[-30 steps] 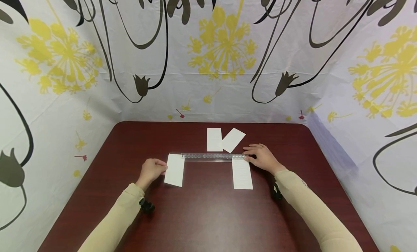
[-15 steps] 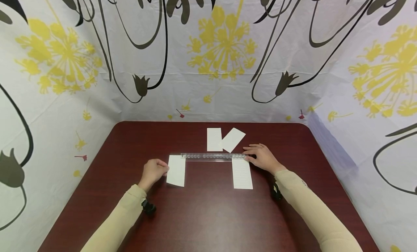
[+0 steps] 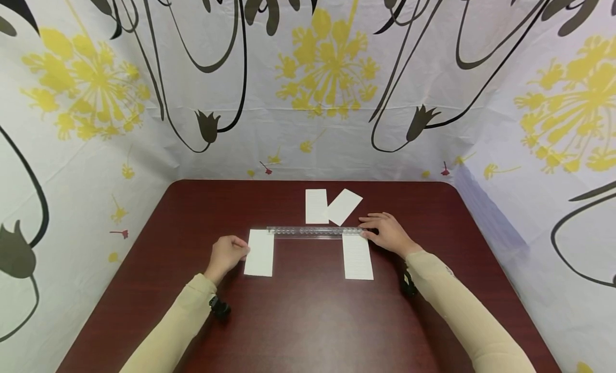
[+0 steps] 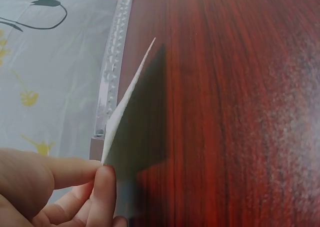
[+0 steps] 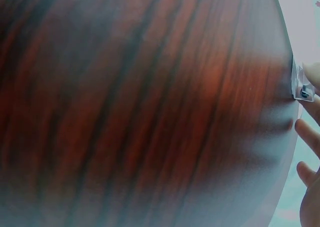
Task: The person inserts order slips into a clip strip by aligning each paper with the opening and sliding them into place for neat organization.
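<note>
My left hand [image 3: 228,258] pinches the left edge of a white paper card [image 3: 260,253] between thumb and forefinger. In the left wrist view this card [image 4: 122,112] is seen nearly edge-on, tilted up from the table. Its top right corner meets the left end of a long clear plastic ruler [image 3: 308,232] with a bumpy strip along it. At the ruler's other end my right hand [image 3: 389,234] holds it between thumb and forefinger, other fingers spread; the clear end [image 5: 303,84] shows in the right wrist view. A lined card [image 3: 357,258] lies with its top at the ruler's right end.
Beyond the ruler lie two more white cards, one straight [image 3: 316,206] and one slanted [image 3: 345,207], their edges meeting. All rest on a dark red wooden table [image 3: 308,319]. A patterned cloth [image 3: 308,137] hangs behind and at both sides.
My left hand has shifted slightly right with its card, which has turned a little straighter against the ruler. The right hand, ruler and other cards have stayed in place.
</note>
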A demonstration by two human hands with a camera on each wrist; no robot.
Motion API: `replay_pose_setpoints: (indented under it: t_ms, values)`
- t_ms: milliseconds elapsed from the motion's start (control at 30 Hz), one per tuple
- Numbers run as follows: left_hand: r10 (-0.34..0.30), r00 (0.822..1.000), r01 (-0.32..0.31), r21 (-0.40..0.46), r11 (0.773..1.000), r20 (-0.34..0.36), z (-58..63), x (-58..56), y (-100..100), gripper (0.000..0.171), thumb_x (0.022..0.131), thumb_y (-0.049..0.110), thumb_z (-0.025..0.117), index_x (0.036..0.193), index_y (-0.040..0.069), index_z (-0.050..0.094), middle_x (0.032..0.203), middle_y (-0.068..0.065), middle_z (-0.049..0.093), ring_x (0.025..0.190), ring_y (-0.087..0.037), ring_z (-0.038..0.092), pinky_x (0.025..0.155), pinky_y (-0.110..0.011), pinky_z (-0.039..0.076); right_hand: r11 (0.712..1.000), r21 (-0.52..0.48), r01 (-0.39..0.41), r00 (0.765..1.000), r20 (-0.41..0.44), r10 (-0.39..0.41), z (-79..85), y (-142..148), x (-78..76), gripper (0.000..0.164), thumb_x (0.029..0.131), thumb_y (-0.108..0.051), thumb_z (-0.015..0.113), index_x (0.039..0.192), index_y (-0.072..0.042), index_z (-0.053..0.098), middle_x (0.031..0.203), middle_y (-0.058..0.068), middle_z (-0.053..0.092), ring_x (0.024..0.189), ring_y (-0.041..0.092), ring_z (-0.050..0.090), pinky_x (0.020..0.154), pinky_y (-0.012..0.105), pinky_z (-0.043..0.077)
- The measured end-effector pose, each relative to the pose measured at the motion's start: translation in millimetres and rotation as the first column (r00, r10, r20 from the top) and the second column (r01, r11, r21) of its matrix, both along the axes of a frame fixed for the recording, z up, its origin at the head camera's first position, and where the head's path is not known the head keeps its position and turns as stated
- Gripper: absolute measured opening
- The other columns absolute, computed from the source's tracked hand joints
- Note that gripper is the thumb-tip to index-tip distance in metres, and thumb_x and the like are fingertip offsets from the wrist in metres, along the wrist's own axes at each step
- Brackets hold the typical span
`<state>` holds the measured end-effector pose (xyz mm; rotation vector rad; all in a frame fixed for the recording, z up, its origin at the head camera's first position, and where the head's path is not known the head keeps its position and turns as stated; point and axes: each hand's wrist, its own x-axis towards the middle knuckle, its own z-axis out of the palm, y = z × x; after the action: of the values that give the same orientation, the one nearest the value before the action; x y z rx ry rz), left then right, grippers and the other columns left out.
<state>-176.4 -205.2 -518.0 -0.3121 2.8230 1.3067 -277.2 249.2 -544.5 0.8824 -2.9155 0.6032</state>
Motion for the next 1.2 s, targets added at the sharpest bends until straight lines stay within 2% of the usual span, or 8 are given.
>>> replay_pose_setpoints:
  t_ms: [133, 367, 567, 667, 800, 900, 1033, 1200]
  values:
    - [-0.002, 1.000, 0.002, -0.006, 1.000, -0.020, -1.2, -0.1, -2, 0.012, 0.087, 0.012, 0.070, 0.089, 0.001, 0.072, 0.078, -0.013, 0.074, 0.066, -0.017, 0.070, 0.059, -0.025, 0.050, 1.000, 0.002, 0.001, 1.000, 0.010, -0.001, 0.8, 0, 0.3, 0.031, 0.096, -0.030, 0.065, 0.123, -0.016, 0.071, 0.140, 0.004, 0.062, 0.137, 0.032, 0.049, 0.118, 0.055, 0.027]
    - [-0.006, 0.980, -0.008, -0.072, 0.997, -0.198, 0.2, -3.8, 2, 0.011, 0.087, 0.014, 0.072, 0.091, 0.004, 0.073, 0.084, -0.013, 0.074, 0.076, -0.023, 0.071, 0.068, -0.036, 0.057, 1.000, 0.005, 0.000, 1.000, 0.003, 0.000, 0.3, 1, 0.3, 0.031, 0.096, -0.031, 0.064, 0.123, -0.016, 0.071, 0.140, 0.004, 0.062, 0.137, 0.032, 0.049, 0.118, 0.055, 0.028]
    - [-0.203, 0.936, 0.142, -0.218, 0.966, -0.289, 4.1, -0.4, 10, 0.017, 0.088, 0.016, 0.073, 0.102, 0.005, 0.073, 0.096, -0.011, 0.075, 0.087, -0.025, 0.070, 0.077, -0.041, 0.058, 1.000, 0.003, 0.001, 1.000, 0.006, -0.001, 0.8, 1, 0.4, 0.032, 0.096, -0.031, 0.064, 0.123, -0.016, 0.071, 0.140, 0.005, 0.062, 0.137, 0.032, 0.049, 0.118, 0.055, 0.028]
    - [-0.377, 0.878, 0.262, -0.365, 0.894, -0.294, 6.5, 2.8, 15, 0.027, 0.089, 0.020, 0.074, 0.112, 0.006, 0.072, 0.109, -0.011, 0.074, 0.101, -0.028, 0.069, 0.087, -0.046, 0.056, 1.000, 0.003, -0.002, 1.000, 0.004, 0.002, 1.1, 0, 0.5, 0.032, 0.096, -0.031, 0.064, 0.123, -0.016, 0.071, 0.140, 0.005, 0.062, 0.137, 0.033, 0.049, 0.118, 0.055, 0.028]
    - [-0.612, 0.751, 0.411, -0.550, 0.727, -0.248, 3.9, 3.3, 17, 0.043, 0.086, 0.026, 0.076, 0.124, 0.007, 0.068, 0.125, -0.011, 0.070, 0.118, -0.030, 0.065, 0.101, -0.050, 0.051, 1.000, 0.004, -0.001, 1.000, 0.007, 0.001, 1.7, 0, 0.4, 0.032, 0.096, -0.031, 0.064, 0.123, -0.016, 0.071, 0.140, 0.005, 0.062, 0.137, 0.032, 0.049, 0.118, 0.055, 0.028]
    - [-0.720, 0.668, 0.480, -0.632, 0.609, -0.186, 0.5, 3.4, 15, 0.051, 0.085, 0.031, 0.076, 0.128, 0.006, 0.066, 0.130, -0.012, 0.067, 0.122, -0.029, 0.063, 0.102, -0.049, 0.050, 1.000, -0.002, 0.001, 1.000, 0.007, -0.001, 1.6, 1, 0.3, 0.031, 0.096, -0.031, 0.064, 0.123, -0.016, 0.071, 0.140, 0.005, 0.062, 0.137, 0.032, 0.049, 0.118, 0.055, 0.028]
    - [-0.767, 0.628, 0.518, -0.664, 0.539, -0.133, -4.6, 4.5, 11, 0.056, 0.084, 0.034, 0.075, 0.129, 0.003, 0.065, 0.133, -0.014, 0.065, 0.125, -0.031, 0.061, 0.104, -0.049, 0.049, 1.000, -0.005, -0.002, 1.000, 0.002, 0.002, 0.2, 1, 0.0, 0.031, 0.096, -0.031, 0.064, 0.123, -0.017, 0.071, 0.140, 0.005, 0.062, 0.137, 0.033, 0.049, 0.117, 0.055, 0.028]
    - [-0.783, 0.616, 0.544, -0.671, 0.504, -0.090, -9.8, 4.9, 7, 0.058, 0.084, 0.036, 0.072, 0.130, 0.003, 0.064, 0.137, -0.013, 0.063, 0.129, -0.032, 0.058, 0.107, -0.050, 0.046, 1.000, -0.005, -0.005, 1.000, -0.003, 0.005, -0.5, 0, -0.5, 0.031, 0.096, -0.031, 0.065, 0.122, -0.017, 0.072, 0.139, 0.004, 0.063, 0.137, 0.032, 0.050, 0.117, 0.056, 0.028]
